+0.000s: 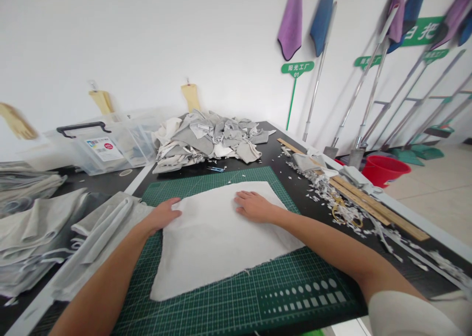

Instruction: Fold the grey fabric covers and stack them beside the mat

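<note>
Left hand: the left hand [162,215] lies open, palm down, on the left edge of the fabric, not gripping.

Right hand: the right hand [254,207] lies open and flat on the upper right of the fabric, also not gripping; a white sleeve [405,316] covers the upper arm.

Fabric: a white fabric sheet [217,240] with ragged edges lies flat on a green cutting mat [221,178], under both hands.

Left of the mat: stacks of folded grey fabric [33,230] lie on the black worktable [110,181].

Right of the mat: gold-coloured scissors [342,213] rest among pale fabric offcuts [324,188], beside a wooden ruler [368,206].

Far table: small blue-handled snips [216,169] lie just before a heap of grey and white fabric pieces [206,139]; a clear plastic storage box [106,147] sits to its left.

Beyond the table: a red bucket [385,169] stands on the floor near mops [368,85] leaning against the wall, below a hanging purple cloth [290,21].
</note>
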A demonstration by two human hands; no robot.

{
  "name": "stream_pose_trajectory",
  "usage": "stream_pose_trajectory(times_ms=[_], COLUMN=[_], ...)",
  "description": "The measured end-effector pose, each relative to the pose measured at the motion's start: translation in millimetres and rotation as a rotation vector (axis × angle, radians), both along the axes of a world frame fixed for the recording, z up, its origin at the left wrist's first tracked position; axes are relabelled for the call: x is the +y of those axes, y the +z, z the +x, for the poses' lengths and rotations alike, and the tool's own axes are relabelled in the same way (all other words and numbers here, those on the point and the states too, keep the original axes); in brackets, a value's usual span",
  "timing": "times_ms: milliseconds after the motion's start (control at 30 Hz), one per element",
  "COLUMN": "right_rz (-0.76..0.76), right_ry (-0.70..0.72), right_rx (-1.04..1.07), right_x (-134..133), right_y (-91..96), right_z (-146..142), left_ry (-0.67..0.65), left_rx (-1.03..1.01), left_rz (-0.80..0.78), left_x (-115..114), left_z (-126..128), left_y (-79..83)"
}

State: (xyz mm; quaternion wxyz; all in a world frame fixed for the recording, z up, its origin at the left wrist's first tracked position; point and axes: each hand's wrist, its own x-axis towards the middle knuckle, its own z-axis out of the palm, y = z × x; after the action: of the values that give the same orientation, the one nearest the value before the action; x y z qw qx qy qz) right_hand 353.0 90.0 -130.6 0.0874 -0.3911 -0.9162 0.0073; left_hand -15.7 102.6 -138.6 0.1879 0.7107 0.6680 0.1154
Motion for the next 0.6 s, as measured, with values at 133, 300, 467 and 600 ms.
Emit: stream_pose_trajectory(times_ms=[133, 300, 467, 600], right_rz=[0.024, 0.013, -0.106, -0.132], right_ry=[0.029, 0.039, 0.009, 0.042], right_rx=[-0.012, 0.009, 0.117, 0.128], right_x=[5.2, 9.5, 7.1, 8.9], right_y=[-2.3, -2.8, 3.0, 9.2], right_z=[-1.3, -2.2, 9.2, 8.8], left_ry=[-0.006, 0.002, 0.008, 0.006], left_rx=[0.012, 0.018, -0.003, 0.002], left_rz=[0.003, 0.011, 0.004, 0.007], left_x=[0.5, -0.8, -1.0, -0.2], left_z=[-0.3, -0.7, -0.8, -1.0], left_y=[-0.9, -0.3, -0.3, -1.6])
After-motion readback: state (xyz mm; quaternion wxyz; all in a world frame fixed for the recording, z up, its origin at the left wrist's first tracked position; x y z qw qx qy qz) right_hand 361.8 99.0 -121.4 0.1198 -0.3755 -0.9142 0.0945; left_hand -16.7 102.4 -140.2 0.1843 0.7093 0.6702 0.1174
